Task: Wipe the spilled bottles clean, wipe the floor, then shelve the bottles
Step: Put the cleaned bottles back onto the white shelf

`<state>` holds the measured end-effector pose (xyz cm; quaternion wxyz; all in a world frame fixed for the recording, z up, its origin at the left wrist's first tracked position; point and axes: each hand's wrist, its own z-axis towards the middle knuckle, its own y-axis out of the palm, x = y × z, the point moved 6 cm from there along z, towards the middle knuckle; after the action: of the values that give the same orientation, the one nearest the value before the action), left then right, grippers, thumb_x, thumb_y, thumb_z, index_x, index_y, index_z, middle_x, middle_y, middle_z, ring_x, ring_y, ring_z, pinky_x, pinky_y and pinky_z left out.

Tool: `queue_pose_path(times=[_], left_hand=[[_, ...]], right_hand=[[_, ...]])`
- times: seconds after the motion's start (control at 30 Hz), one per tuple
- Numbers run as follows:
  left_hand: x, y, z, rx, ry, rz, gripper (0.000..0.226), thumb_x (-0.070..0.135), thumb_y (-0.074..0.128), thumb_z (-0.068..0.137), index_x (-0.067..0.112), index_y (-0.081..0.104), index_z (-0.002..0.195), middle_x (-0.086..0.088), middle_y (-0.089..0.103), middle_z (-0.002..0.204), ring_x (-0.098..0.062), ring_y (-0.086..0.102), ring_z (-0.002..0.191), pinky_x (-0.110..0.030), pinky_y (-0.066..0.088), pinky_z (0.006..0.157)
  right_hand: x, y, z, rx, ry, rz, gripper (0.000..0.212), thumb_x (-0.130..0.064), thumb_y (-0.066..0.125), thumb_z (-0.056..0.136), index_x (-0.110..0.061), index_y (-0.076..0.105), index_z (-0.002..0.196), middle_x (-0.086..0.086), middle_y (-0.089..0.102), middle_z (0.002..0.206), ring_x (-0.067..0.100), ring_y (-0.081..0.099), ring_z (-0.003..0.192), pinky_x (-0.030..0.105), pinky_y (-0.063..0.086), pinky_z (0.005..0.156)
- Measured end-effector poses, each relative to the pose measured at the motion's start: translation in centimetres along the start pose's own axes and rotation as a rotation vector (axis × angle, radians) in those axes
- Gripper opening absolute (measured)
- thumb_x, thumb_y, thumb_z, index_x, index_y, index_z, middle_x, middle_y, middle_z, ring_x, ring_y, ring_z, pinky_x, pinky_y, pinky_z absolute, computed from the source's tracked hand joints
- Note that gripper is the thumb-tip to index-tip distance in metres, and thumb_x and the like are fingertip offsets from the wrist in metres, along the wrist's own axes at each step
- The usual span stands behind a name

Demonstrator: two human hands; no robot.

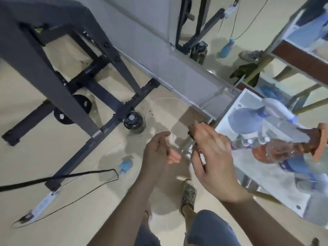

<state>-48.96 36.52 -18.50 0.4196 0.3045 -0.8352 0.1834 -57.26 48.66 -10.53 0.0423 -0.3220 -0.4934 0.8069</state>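
Observation:
My left hand [159,150] hovers over the floor with its fingers loosely curled and nothing in it. My right hand [213,157] is beside it, fingers stretched toward the corner of the white shelf [248,167]; a small dark blurred thing shows at its fingertips. On the shelf lie an orange-liquid bottle [276,150] with an orange cap and clear bottles with blue caps [278,109]. A dark bottle [133,122] stands on the floor by the table leg, left of and beyond my hands. A blue cloth-like thing [126,164] lies on the floor to the left of my left hand.
A dark metal table frame [110,110] spans the left half. A black cord [71,174] and a white adapter [44,201] lie at lower left. A wall mirror [221,41] reflects the room. My shoe [189,194] stands under my hands.

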Motion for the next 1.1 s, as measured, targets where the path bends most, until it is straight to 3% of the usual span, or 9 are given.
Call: queue_pose_path(times=[0.13, 0.2, 0.3, 0.47, 0.67, 0.77, 0.83, 0.97, 1.1], left_hand=[[-6.8, -9.8, 1.2, 0.101, -0.077, 0.28, 0.04, 0.005, 0.035, 0.098, 0.033, 0.049, 0.124, -0.002, 0.073, 0.076, -0.023, 0.07, 0.082, -0.042, 0.054, 0.078], [-11.7, -16.2, 2.0, 0.12, -0.144, 0.408, 0.051, 0.0, 0.043, 0.092, 0.029, 0.043, 0.135, -0.004, 0.07, 0.103, -0.026, 0.065, 0.101, -0.037, 0.05, 0.085], [-19.6, -22.9, 4.0, 0.076, -0.207, 0.503, 0.081, -0.013, 0.044, 0.079, 0.024, 0.026, 0.148, 0.0, 0.044, 0.139, -0.021, 0.045, 0.126, -0.025, 0.037, 0.098], [-35.0, -28.3, 10.5, 0.154, -0.357, 0.553, 0.069, -0.004, 0.05, 0.081, 0.013, 0.035, 0.146, -0.006, 0.042, 0.148, -0.021, 0.04, 0.136, -0.027, 0.031, 0.109], [-51.0, -26.8, 23.3, 0.22, -0.318, 0.561, 0.048, 0.025, 0.059, 0.093, 0.014, 0.046, 0.138, -0.009, 0.057, 0.134, -0.026, 0.052, 0.124, -0.031, 0.039, 0.097], [-56.3, -25.4, 28.4, 0.195, -0.285, 0.71, 0.046, 0.034, 0.056, 0.094, 0.019, 0.047, 0.137, -0.008, 0.062, 0.124, -0.028, 0.056, 0.116, -0.032, 0.043, 0.09], [-58.6, -25.1, 30.1, 0.232, -0.266, 0.775, 0.032, 0.031, 0.052, 0.095, 0.021, 0.06, 0.125, -0.003, 0.067, 0.118, -0.025, 0.059, 0.111, -0.03, 0.043, 0.084], [-58.4, -25.9, 28.7, 0.351, -0.212, 0.697, 0.02, 0.02, 0.048, 0.095, 0.011, 0.066, 0.092, -0.01, 0.07, 0.093, -0.033, 0.062, 0.091, -0.032, 0.037, 0.067], [-50.5, -27.1, 22.2, 0.417, -0.126, 0.606, 0.019, 0.017, 0.05, 0.094, 0.012, 0.068, 0.093, -0.007, 0.069, 0.081, -0.031, 0.062, 0.08, -0.037, 0.048, 0.07]], right_hand=[[-3.2, 11.1, -2.0, -0.318, 0.111, 0.015, 0.062, -0.02, 0.04, 0.078, -0.022, 0.043, 0.139, 0.002, 0.06, 0.135, 0.023, 0.057, 0.121, 0.037, 0.043, 0.094], [-5.6, 19.2, -4.1, -0.515, 0.145, 0.038, 0.064, -0.019, 0.043, 0.074, -0.026, 0.047, 0.138, -0.001, 0.063, 0.132, 0.023, 0.062, 0.114, 0.038, 0.048, 0.089], [-7.5, 29.3, -7.0, -0.739, 0.154, 0.041, 0.066, -0.013, 0.057, 0.077, -0.023, 0.049, 0.141, -0.001, 0.059, 0.138, 0.023, 0.058, 0.122, 0.039, 0.049, 0.089], [-5.3, 44.0, -10.4, -0.975, 0.211, -0.023, 0.083, -0.024, 0.056, 0.092, -0.031, 0.003, 0.156, -0.004, 0.004, 0.165, 0.02, 0.014, 0.15, 0.042, 0.034, 0.11], [1.9, 63.1, -13.2, -0.982, 0.185, -0.114, 0.092, -0.024, 0.058, 0.091, -0.036, -0.007, 0.155, 0.001, 0.002, 0.165, 0.025, 0.007, 0.151, 0.049, 0.032, 0.114], [5.3, 70.3, -14.5, -0.97, 0.206, -0.105, 0.082, -0.021, 0.06, 0.09, -0.034, 0.013, 0.154, 0.004, 0.03, 0.156, 0.033, 0.031, 0.141, 0.053, 0.039, 0.107], [6.7, 72.9, -15.1, -0.939, 0.211, -0.095, 0.057, -0.023, 0.059, 0.092, -0.031, 0.038, 0.145, 0.007, 0.051, 0.133, 0.033, 0.05, 0.121, 0.047, 0.046, 0.097], [7.1, 71.5, -14.4, -0.761, 0.28, 0.02, 0.022, -0.024, 0.052, 0.098, -0.018, 0.063, 0.116, 0.003, 0.064, 0.098, 0.027, 0.058, 0.088, 0.032, 0.04, 0.07], [6.8, 61.1, -11.5, -0.512, 0.694, 0.374, 0.016, -0.021, 0.06, 0.094, -0.011, 0.067, 0.085, 0.01, 0.062, 0.07, 0.016, 0.048, 0.061, 0.021, 0.034, 0.055]])
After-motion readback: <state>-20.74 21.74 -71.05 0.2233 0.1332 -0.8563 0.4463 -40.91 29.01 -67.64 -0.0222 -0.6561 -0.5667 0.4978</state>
